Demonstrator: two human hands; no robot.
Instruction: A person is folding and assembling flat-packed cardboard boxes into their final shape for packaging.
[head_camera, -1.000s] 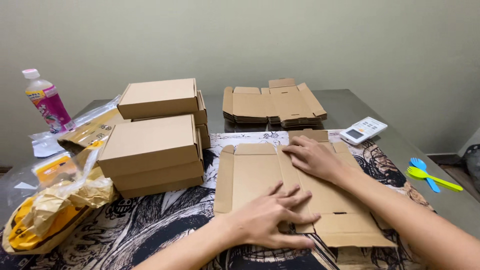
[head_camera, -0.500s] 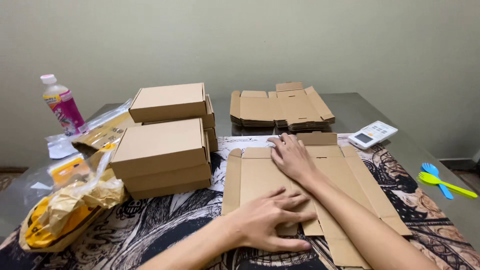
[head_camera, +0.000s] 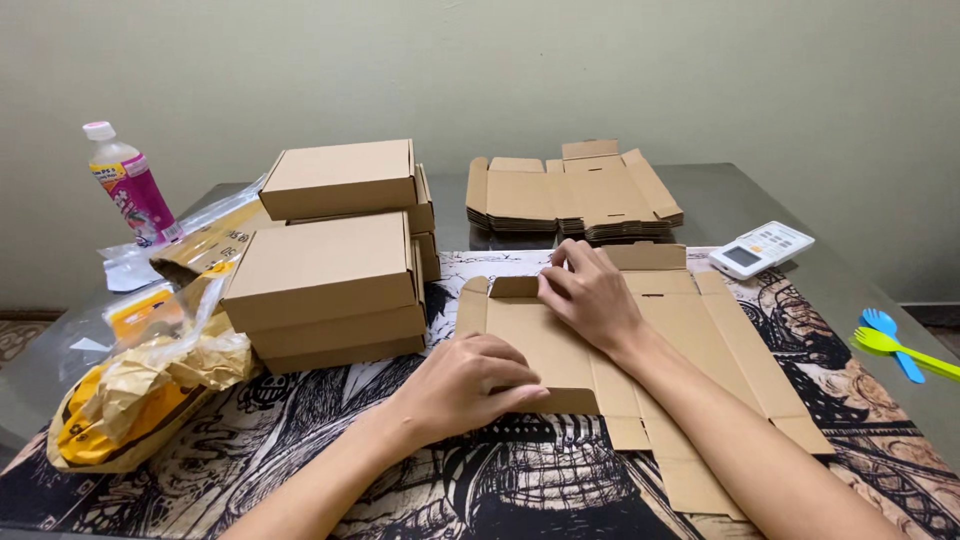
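While earlier flat, hands (head_camera: 530, 340) now fold cardboard (head_camera: 700, 340).

view: single head camera | position: above the near edge of the worktop (head_camera: 800, 215), close over the hands | facing: forward and down, toward the far wall (head_camera: 500, 70) | reach: whole worktop to its far edge, forearms entering from the bottom | shared views: only one
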